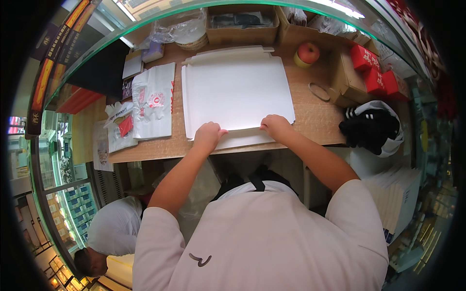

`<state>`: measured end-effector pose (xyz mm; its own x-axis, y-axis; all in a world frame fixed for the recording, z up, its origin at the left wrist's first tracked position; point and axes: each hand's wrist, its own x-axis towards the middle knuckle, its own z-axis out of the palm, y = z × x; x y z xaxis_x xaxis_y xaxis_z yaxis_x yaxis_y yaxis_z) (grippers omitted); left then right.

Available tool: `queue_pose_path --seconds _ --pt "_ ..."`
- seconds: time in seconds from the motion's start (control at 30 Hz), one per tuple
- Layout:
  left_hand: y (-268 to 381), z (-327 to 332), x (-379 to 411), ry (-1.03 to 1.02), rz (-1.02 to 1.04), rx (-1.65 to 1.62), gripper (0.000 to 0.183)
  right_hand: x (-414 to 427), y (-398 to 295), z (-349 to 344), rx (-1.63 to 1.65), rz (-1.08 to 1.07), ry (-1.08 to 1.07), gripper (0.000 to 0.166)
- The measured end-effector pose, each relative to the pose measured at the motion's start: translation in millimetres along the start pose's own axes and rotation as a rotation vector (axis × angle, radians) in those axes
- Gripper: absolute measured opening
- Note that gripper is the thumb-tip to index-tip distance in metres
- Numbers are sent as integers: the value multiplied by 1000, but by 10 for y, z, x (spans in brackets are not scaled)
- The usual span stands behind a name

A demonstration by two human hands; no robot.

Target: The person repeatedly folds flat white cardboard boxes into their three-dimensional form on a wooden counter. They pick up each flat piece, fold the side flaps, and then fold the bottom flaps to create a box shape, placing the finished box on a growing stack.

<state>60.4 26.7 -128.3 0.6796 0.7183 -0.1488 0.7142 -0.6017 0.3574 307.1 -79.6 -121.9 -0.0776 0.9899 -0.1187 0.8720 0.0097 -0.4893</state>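
Note:
A large white cardboard sheet point(236, 91) with creased edges and flaps lies flat on the wooden table in front of me. My left hand point(208, 136) grips its near edge at the left, the thumb pointing inward along the fold. Farther right on the same edge, my right hand point(277, 128) pinches the board between thumb and curled fingers. Between and below both hands, the near flap point(242, 137) extends toward the table's front edge. Upright or folded-over strips run along the sheet's left side and far side.
White printed plastic bags point(154, 102) lie left of the sheet. An apple point(307, 54), a ring-shaped band point(319, 91), red boxes point(375, 80) and a black-and-white cloth item point(373, 125) are at right. Cardboard boxes point(242, 32) line the back. Another person point(114, 227) bends down at lower left.

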Motion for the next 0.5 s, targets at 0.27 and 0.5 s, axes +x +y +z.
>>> queue_pose_path --seconds 0.27,0.5 --pt "183 43 171 -35 -54 86 31 359 -168 -193 -219 175 -63 25" --pt "265 167 161 175 -60 -14 37 304 -309 287 -110 207 183 46"
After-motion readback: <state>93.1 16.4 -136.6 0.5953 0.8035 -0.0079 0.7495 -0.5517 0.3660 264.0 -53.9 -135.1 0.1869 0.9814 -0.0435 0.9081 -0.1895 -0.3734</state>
